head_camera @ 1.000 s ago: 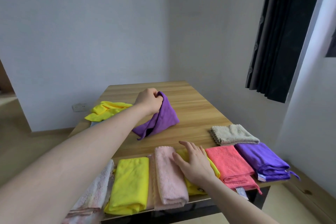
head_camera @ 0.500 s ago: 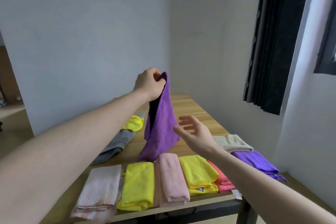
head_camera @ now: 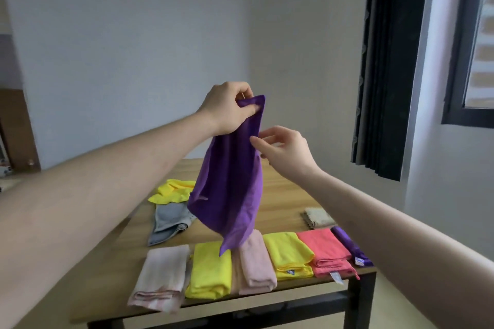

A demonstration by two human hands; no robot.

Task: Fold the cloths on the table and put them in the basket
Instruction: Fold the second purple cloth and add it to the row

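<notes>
My left hand (head_camera: 230, 107) pinches the top corner of a purple cloth (head_camera: 230, 189), which hangs down loose above the wooden table (head_camera: 283, 200). My right hand (head_camera: 283, 149) is raised beside the cloth's right edge, fingers loosely curved, fingertips at the edge; I cannot tell whether it grips. A row of folded cloths lies along the near edge: pale pink-white (head_camera: 160, 275), yellow (head_camera: 211, 272), pink (head_camera: 256, 264), yellow (head_camera: 290, 254), coral (head_camera: 326, 251), purple (head_camera: 350, 246). No basket is in view.
An unfolded yellow cloth (head_camera: 173, 189) and a grey cloth (head_camera: 168, 222) lie on the table's left side. A folded beige cloth (head_camera: 319, 216) lies at the right edge. A dark curtain (head_camera: 387, 61) and window stand to the right.
My left hand lifted the purple cloth off the table and raised it high. My right hand left the folded row and rose to the cloth's right edge.
</notes>
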